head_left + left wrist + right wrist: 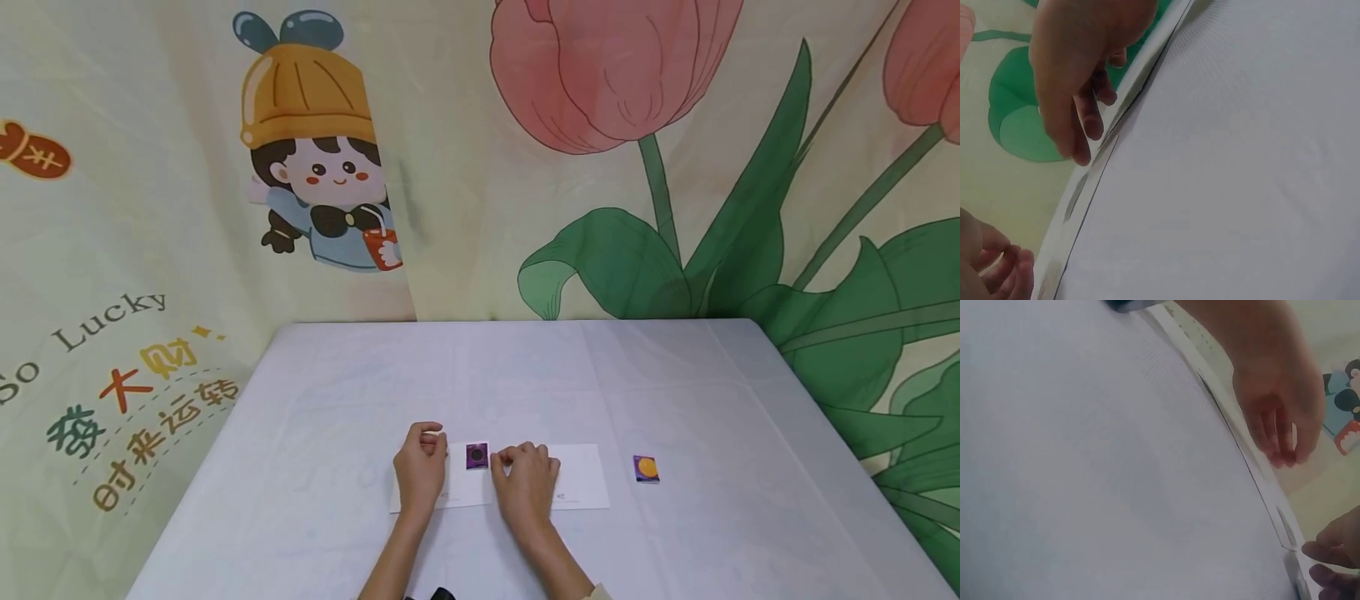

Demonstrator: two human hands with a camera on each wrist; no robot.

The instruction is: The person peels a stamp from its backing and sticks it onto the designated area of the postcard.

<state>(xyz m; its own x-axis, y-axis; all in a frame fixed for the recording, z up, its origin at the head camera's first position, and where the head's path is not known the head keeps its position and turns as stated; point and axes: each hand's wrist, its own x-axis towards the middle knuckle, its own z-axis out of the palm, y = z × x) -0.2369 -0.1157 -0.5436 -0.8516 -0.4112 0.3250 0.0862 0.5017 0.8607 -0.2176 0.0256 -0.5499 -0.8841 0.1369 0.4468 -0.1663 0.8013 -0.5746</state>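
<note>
Two white paper sheets lie side by side on the table, the left sheet and the right sheet. On the left one is a small purple square card with a dark round spot. My left hand hovers at that sheet's left part, fingers loosely curled, thumb near the fingertips; nothing shows between them. Just right of the purple card, my right hand is over where the sheets meet, its thumb and fingertips toward the card. The left wrist view shows the right hand's fingers hanging loosely, with nothing visible in them.
Farther right on the white tablecloth lies another small purple card with an orange disc. A printed curtain with a cartoon figure and tulips hangs behind the table. A dark object shows at the bottom edge between the forearms.
</note>
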